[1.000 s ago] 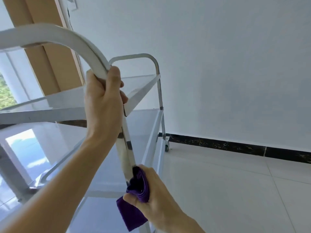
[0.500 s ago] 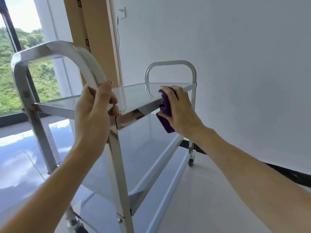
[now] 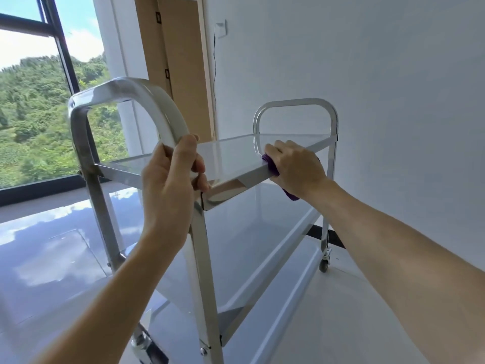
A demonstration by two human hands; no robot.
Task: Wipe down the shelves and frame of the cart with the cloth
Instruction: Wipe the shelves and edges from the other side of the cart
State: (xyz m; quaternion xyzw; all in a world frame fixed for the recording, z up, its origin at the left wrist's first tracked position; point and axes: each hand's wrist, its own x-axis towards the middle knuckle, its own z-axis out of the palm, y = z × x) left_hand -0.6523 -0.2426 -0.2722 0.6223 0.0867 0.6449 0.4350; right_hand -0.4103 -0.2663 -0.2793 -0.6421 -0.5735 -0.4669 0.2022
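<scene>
Cloth [image 3: 273, 168], purple and bunched, sits under the right hand [image 3: 295, 166], whose fingers clamp it over the top shelf's [image 3: 236, 153] near edge. Left hand [image 3: 170, 179] grips the cart [image 3: 199, 258] handle upright; the cart's long axis runs away toward the wall.

The left hand [image 3: 170, 187] grips the near handle [image 3: 147, 101] of the cart [image 3: 204, 258] at the top shelf's [image 3: 231, 156] near right corner. Farther along that shelf's right edge, the right hand [image 3: 294, 166] holds the cloth [image 3: 271, 165] against the rim, with the far handle [image 3: 296, 103] behind it. Two lower shelves lie beneath.
</scene>
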